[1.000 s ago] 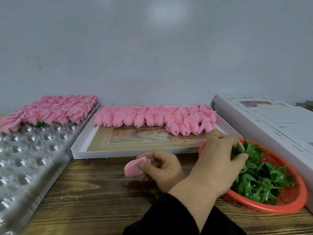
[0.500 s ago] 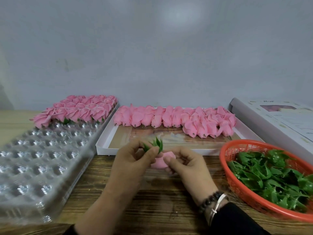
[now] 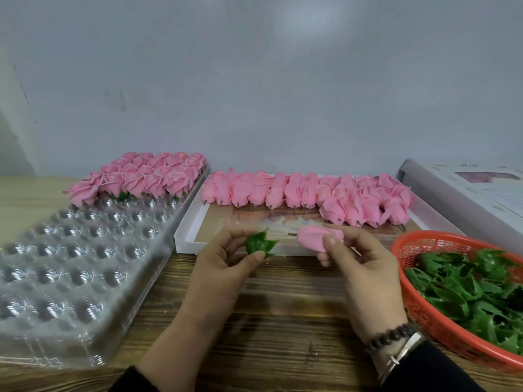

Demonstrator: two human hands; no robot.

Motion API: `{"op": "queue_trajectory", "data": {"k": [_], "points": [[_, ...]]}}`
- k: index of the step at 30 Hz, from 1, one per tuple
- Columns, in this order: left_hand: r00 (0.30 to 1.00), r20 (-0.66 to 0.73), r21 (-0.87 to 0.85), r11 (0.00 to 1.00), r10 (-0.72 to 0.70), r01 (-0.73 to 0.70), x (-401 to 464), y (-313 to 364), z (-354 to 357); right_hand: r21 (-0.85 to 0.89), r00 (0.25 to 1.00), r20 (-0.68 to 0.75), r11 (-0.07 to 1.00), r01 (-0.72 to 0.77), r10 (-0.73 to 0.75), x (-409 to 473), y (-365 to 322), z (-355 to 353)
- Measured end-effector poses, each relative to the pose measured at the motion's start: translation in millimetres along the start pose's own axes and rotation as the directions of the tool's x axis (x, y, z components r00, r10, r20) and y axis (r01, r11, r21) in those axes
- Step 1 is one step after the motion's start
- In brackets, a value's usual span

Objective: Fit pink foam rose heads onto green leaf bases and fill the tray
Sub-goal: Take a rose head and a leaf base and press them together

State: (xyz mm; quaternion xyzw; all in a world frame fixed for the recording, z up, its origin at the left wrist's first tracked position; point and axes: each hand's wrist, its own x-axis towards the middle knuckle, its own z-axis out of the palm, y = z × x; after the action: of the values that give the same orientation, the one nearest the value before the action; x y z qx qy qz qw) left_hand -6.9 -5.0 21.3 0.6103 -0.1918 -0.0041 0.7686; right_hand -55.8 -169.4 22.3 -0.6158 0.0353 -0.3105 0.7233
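Head view shows two hands low in the middle of the frame, over the brown wooden table point(image 3: 254, 335). The left hand point(image 3: 226, 267) pinches a small green plastic leaf base point(image 3: 259, 243) between thumb and fingertips. The right hand point(image 3: 359, 267) has its thumb and fingers curled round a pink foam rose head point(image 3: 314, 239). The rose head lies on its side, long way left to right, and its little stem tip points left at the leaf base. The two are near but not touching, so I think the stem tip must next go into the middle of the leaf. Half a second ago the leaf and the rose were close together, with the rose tucked low between the hands; now they are apart and the rose is lifted up.

At the left of the frame lies a clear plastic tray with round cups point(image 3: 70, 264). Most cups look bare. At the lower right sits an orange plastic basket point(image 3: 410, 250) of green leaves. Farther back, a flat white box point(image 3: 186, 230) holds loose pink rose heads. Finished roses point(image 3: 141, 176) fill the tray's far end.
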Motion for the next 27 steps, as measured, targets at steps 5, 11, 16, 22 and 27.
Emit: {"op": "queue_trajectory", "data": {"k": [5, 11, 16, 22, 27], "points": [[0.993, 0.021, -0.1, 0.988, -0.112, 0.114, -2.6, 0.7, 1.7, 0.023, 0.999, 0.007, 0.999, 0.036, -0.036, -5.3, -8.4, 5.3], [0.983, 0.025, -0.214, 0.959, -0.183, 0.184, -2.0, -0.4, 3.7, 0.014, 0.994, 0.063, 0.996, 0.087, -0.087, -14.6, -15.5, 15.2], [0.974, 0.06, -0.258, 0.939, -0.218, 0.226, -2.5, -2.0, 5.6, -0.058, 0.988, 0.12, 0.993, 0.106, -0.099, -17.1, -11.1, 19.7], [0.97, 0.052, -0.245, 0.939, -0.236, 0.242, -3.5, -2.4, 4.3, -0.104, 0.992, 0.092, 0.99, 0.094, -0.085, -13.9, -6.1, 17.6], [0.97, 0.018, -0.25, 0.938, -0.242, 0.239, -4.1, -0.9, 6.5, -0.119, 0.994, 0.081, 0.989, 0.084, -0.075, -13.3, -4.8, 16.3]]}}
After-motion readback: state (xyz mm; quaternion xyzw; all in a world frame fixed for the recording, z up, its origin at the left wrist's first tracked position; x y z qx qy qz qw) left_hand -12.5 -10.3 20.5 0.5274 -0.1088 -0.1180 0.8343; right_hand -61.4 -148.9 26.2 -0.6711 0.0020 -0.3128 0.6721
